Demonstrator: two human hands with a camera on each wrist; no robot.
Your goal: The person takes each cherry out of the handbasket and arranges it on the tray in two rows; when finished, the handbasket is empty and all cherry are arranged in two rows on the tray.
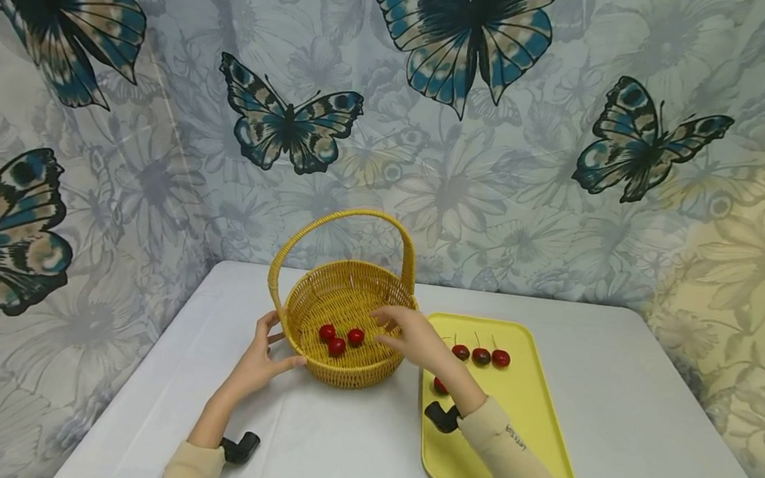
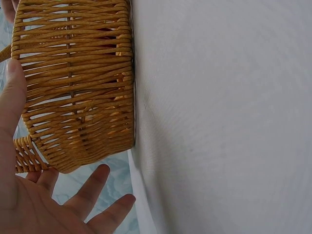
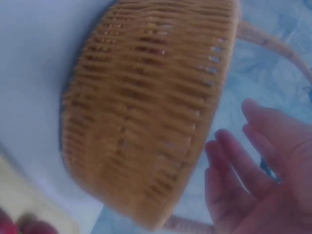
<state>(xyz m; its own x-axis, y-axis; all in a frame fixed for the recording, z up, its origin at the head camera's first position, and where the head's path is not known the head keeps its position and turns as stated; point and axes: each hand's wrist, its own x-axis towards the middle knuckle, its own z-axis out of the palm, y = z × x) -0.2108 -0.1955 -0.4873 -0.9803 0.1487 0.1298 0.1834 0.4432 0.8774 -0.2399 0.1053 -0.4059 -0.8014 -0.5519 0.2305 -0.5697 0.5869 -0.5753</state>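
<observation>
A yellow woven basket [image 1: 346,377] with a tall arched handle stands on the table and holds three red cherries [image 1: 336,347]. My left hand [image 1: 264,358] grips its left side, the thumb on the rim and some fingers at the foot of the handle. In the left wrist view two fingers [image 2: 90,192] stretch away from the wicker. My right hand [image 1: 412,337] hovers over the basket's right rim, fingers loosely bent; the right wrist view shows nothing in it. Three stemmed cherries [image 1: 481,356] lie in a row on a yellow tray [image 1: 530,426], with another cherry [image 1: 440,386] partly behind my right forearm.
The tray lies right of the basket on a white-covered table [image 1: 330,447], under my right forearm. Behind the table hangs a cloth [image 1: 455,192] printed with flowers and butterflies. A black wrist mount [image 1: 241,447] sticks out from my left wrist.
</observation>
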